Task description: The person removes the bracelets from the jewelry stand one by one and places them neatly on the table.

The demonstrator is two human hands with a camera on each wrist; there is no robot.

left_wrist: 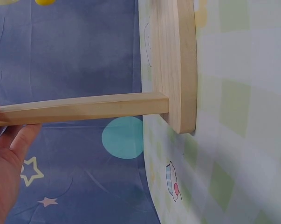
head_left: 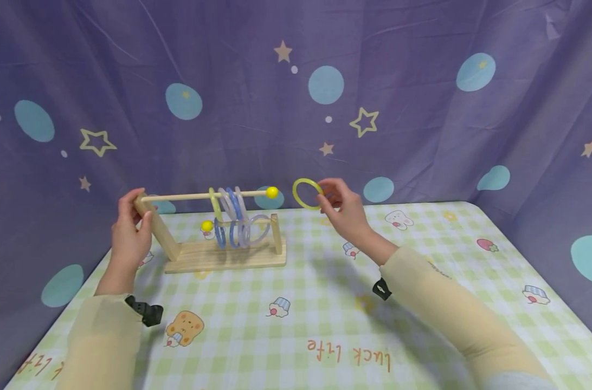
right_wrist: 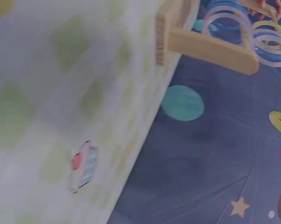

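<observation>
several rings (head_left: pixel 232 216) already hang on the wooden rack (head_left: pixel 218 252); right hand (head_left: pixel 345 211) pinches a yellow ring (head_left: pixel 307 193) at the rod tip's (head_left: pixel 272 192) 3 o'clock, not yet threaded, while left hand (head_left: pixel 130 230) grips the tilted post (head_left: pixel 155 227).

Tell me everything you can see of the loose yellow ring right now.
The yellow ring is a thin, plain hoop, plastic by its look, somewhat translucent. It is held upright in the air, pinched at its right edge by the fingers of the right hand. It sits just right of the rod's yellow ball tip, level with it, not threaded on and not touching it. Nothing else touches it.
</observation>
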